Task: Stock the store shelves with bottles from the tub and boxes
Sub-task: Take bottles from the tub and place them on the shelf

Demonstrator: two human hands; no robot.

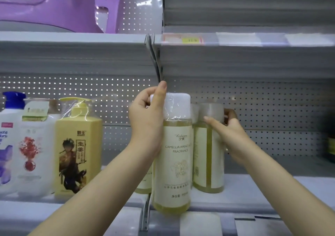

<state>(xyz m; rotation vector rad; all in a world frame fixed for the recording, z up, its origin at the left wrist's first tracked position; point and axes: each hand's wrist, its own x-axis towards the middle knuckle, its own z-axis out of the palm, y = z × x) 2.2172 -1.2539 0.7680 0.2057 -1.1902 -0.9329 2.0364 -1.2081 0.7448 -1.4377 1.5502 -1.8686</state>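
Observation:
A tall pale-yellow bottle (pixel 175 156) with a white cap and a cream "Camellia" label hangs at the front edge of the shelf (pixel 253 186). My left hand (pixel 146 119) grips it around the neck and cap. My right hand (pixel 230 136) is wrapped around a second bottle of the same kind (pixel 208 156), which stands on the shelf further back and to the right. A third matching bottle (pixel 144 185) shows partly behind my left forearm.
On the left of the shelf stand a yellow pump bottle (pixel 78 150), a white refill pouch (pixel 35 145) and a white bottle with a blue cap (pixel 9 136). A purple plastic stool (pixel 59 5) sits on the upper shelf. A dark bottle (pixel 330 145) is at the far right.

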